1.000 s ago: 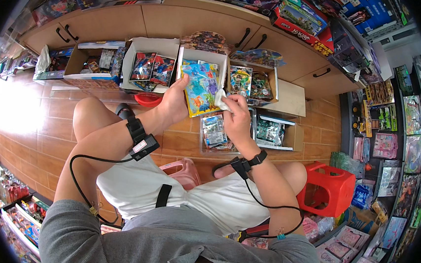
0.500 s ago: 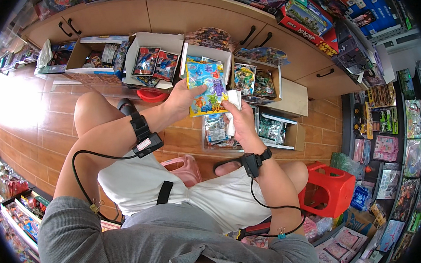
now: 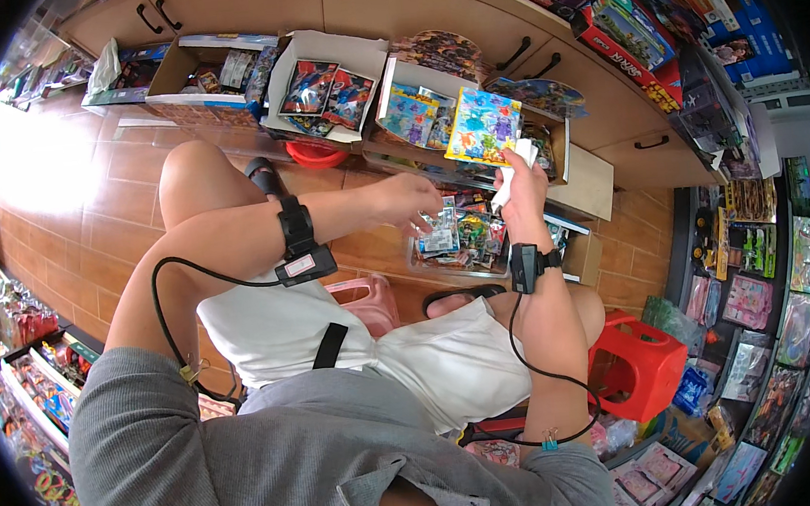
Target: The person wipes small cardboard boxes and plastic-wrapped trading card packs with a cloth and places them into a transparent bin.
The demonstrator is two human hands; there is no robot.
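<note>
My right hand (image 3: 524, 186) grips a blue-and-yellow toy packet (image 3: 482, 125) printed with colourful figures. A folded white cloth or tissue (image 3: 512, 180) is held in the same hand. The packet is raised in front of the open cardboard boxes and hides part of the one behind it. Similar packets (image 3: 410, 116) stand in the white-walled box just left of it. Over the left end of a clear plastic tub (image 3: 458, 266) of small packets hovers my left hand (image 3: 409, 203), fingers loosely bent and apart. No held thing shows in it.
To the left stand open boxes of packets, including a white box (image 3: 279, 125), above a red basin (image 3: 315, 153). A pink stool (image 3: 367, 303) sits between my legs, a red stool (image 3: 637, 366) by my right side. Cabinets (image 3: 395, 8) line the back; merchandise racks (image 3: 759, 273) curve along the right.
My left hand has let go of the packet and moved down toward the tub. My right hand now holds the packet alone, farther right and tilted. The whole view has shifted somewhat.
</note>
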